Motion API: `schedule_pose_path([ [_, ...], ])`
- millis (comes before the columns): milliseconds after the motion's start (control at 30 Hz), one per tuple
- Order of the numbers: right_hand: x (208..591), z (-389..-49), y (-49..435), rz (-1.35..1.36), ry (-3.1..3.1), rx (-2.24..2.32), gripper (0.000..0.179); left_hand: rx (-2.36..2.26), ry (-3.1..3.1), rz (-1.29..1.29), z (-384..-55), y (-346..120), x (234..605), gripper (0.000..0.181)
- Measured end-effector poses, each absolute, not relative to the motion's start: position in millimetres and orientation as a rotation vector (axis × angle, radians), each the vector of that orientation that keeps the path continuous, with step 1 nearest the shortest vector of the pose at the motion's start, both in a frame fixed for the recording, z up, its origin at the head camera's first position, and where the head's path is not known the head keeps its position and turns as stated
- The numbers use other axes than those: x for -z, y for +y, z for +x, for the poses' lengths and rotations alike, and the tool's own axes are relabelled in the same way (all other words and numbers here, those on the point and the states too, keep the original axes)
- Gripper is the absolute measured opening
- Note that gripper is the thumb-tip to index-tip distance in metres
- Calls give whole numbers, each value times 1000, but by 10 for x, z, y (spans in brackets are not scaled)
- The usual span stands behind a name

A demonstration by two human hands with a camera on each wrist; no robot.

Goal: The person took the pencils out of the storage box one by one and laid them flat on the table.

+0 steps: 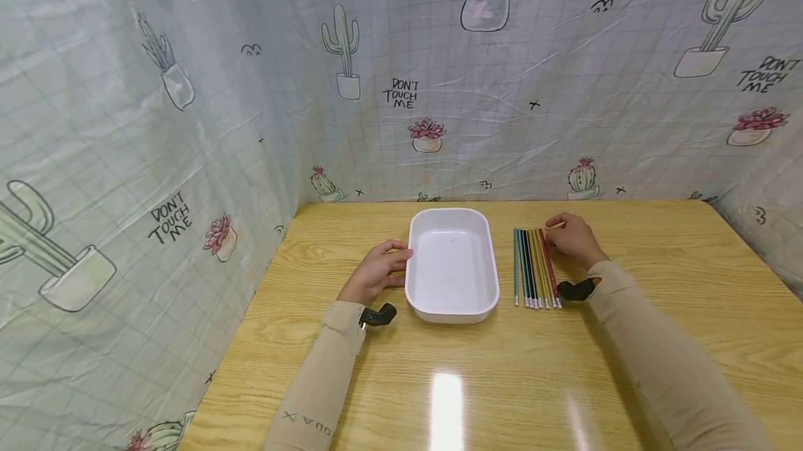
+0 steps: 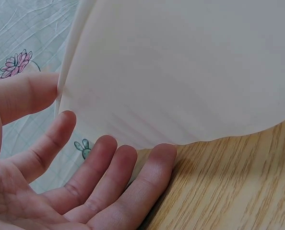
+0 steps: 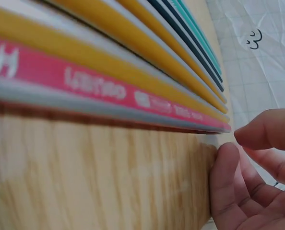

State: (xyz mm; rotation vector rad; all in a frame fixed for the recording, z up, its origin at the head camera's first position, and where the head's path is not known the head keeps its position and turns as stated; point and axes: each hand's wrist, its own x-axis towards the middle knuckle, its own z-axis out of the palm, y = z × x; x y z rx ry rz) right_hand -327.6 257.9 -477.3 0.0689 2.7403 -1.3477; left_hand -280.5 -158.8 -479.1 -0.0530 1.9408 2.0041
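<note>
A white plastic tray [image 1: 452, 313] with rounded corners stands on the wooden table. At its left side is my left hand [image 1: 380, 271]; in the left wrist view the thumb lies against the rim and the other fingertips [image 2: 164, 155] are at the outer wall. To the right of the tray, pencils [image 1: 535, 270] lie side by side in a row: teal, black, yellow and red, with erasers toward me. My right hand [image 1: 572, 238] is at the far end of the red pencil [image 3: 133, 96], fingers loosely bent, fingertips close to its end. Whether they touch it I cannot tell.
The wooden table [image 1: 502, 374] reaches back to a cactus-print curtain [image 1: 502, 116], which also hangs along the left side. A black wrist device [image 1: 378, 315] sits on the left wrist, and another device [image 1: 577, 289] on the right, near the erasers.
</note>
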Motion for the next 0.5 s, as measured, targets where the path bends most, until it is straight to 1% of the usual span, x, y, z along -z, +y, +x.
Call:
schedule_pose_path([
  [333,4794,-3257,2581,128,2734,1342,38,-1995,1952,-59,-2802,-1572,4777,23],
  [500,4797,-3233,2587,130,2733,1360,37,-2002,1945,-70,-2805,-1574,4784,21],
])
